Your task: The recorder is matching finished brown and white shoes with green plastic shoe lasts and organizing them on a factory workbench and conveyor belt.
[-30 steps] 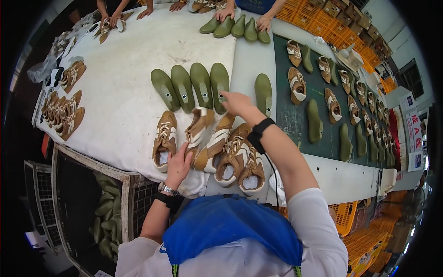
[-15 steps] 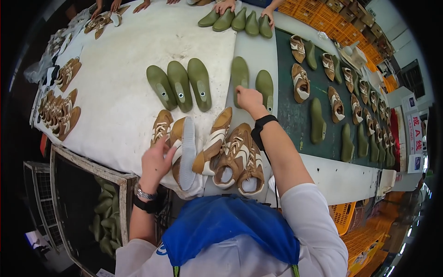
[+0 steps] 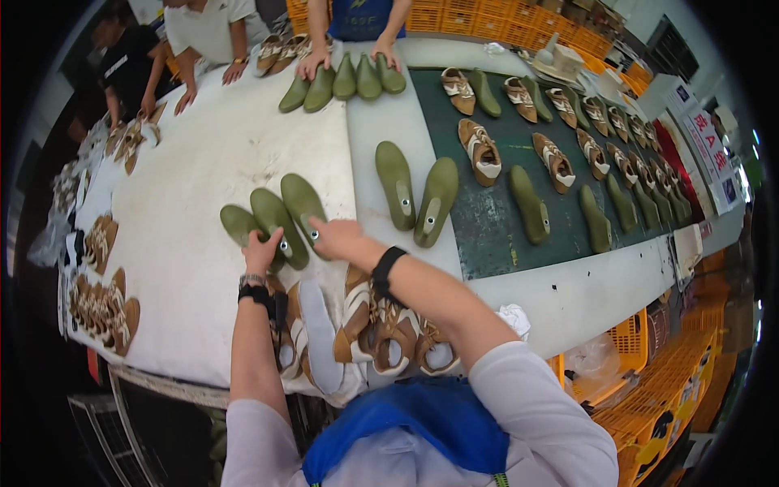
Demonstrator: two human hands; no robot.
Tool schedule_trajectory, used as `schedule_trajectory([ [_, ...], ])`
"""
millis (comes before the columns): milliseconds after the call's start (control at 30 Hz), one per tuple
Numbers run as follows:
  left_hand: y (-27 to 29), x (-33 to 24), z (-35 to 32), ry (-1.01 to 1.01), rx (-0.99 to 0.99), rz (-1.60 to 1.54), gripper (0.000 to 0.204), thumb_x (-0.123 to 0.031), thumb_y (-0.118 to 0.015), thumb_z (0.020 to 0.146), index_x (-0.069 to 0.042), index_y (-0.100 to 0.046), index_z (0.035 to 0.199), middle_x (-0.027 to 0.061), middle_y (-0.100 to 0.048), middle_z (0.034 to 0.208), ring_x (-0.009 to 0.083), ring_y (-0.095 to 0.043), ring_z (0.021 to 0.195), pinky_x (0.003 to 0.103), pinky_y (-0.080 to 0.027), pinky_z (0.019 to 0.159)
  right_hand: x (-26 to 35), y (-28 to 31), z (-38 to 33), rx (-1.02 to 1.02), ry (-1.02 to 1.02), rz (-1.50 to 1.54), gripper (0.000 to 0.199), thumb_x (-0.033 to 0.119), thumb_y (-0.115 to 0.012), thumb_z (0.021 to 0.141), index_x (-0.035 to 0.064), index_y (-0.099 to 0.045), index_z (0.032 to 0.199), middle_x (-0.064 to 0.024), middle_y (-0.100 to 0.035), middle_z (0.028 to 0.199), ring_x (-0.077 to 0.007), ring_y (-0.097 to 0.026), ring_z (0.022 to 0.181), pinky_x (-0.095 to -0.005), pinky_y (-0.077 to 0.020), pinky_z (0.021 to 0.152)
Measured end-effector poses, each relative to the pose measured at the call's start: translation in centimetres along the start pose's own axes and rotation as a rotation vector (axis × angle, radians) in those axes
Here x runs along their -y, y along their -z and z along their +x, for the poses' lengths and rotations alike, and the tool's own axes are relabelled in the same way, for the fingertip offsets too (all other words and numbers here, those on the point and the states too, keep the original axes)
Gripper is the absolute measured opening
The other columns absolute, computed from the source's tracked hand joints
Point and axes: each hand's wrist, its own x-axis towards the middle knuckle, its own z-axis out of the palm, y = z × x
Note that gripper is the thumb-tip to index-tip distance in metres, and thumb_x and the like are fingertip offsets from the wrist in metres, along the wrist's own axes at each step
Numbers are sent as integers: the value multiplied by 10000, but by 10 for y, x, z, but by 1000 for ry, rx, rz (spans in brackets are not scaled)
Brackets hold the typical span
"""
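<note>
Three olive-green shoe lasts (image 3: 272,215) lie side by side on the white table cover (image 3: 187,268), heels toward me. My left hand (image 3: 261,247) closes its fingers on the heel of the leftmost pair of them. My right hand (image 3: 337,237) grips the heel of the rightmost last (image 3: 302,199). Both wrists wear dark bands. Two more green lasts (image 3: 415,193) lie apart to the right, at the edge of the dark green mat (image 3: 495,243). Several tan-and-white shoe uppers (image 3: 381,325) are bunched at the near table edge under my forearms.
Rows of tan shoes (image 3: 479,150) and green lasts (image 3: 600,219) cover the green mat to the right. Other people's hands hold several lasts (image 3: 341,81) at the far side. More tan uppers (image 3: 101,312) lie at the left. Orange crates (image 3: 665,390) stand lower right.
My right hand has left two green lasts at the mat's edge and come back left to the three lasts. My left hand has risen from the tan uppers to those lasts.
</note>
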Motion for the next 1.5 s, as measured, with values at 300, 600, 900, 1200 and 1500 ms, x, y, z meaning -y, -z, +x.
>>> schedule_trajectory([
  [300, -16, -29, -19, -97, -40, 15, 518, -580, -655, 641, -82, -538, 724, 167, -600, 802, 346, -526, 876, 414, -435, 759, -18, -18, 22, -150, -114, 62, 673, 224, -543, 740, 64, -254, 1326, -191, -629, 852, -344, -617, 792, -443, -482, 688],
  [600, -48, -78, -20, -390, 184, -62, 573, -529, -652, 660, -62, -595, 988, 197, -604, 992, 363, -509, 1010, 402, -425, 848, -61, 29, -20, -142, -212, -47, 660, 245, -561, 772, 75, -279, 1344, -175, -624, 944, -308, -607, 889, -406, -485, 746],
  [900, 38, -60, -165, -652, 412, -11, 614, -299, -656, 763, -52, -410, 1268, 200, -517, 1177, 319, -492, 1104, 373, -405, 917, -106, 23, -224, 23, -134, 153, 397, 290, -578, 772, 129, -544, 1133, -138, -631, 852, -324, -595, 813, -430, -464, 712],
  [1200, -14, 7, -301, -828, 114, 233, 592, -103, -738, 596, -104, -496, 1137, 295, -248, 1314, 433, -384, 1110, 430, -374, 923, -47, -52, -302, -24, 130, 261, 504, 229, -607, 782, 153, -434, 1249, -159, -587, 869, -353, -565, 799, -414, -464, 702],
  [1500, -16, 18, -315, -514, 225, -169, 461, -293, -680, 712, -70, -473, 1058, 245, -453, 1054, 425, -492, 952, 431, -425, 814, -30, -55, -305, 142, 16, 339, 851, 191, -685, 708, 204, -177, 1391, -174, -621, 830, -350, -608, 759, -425, -468, 683],
])
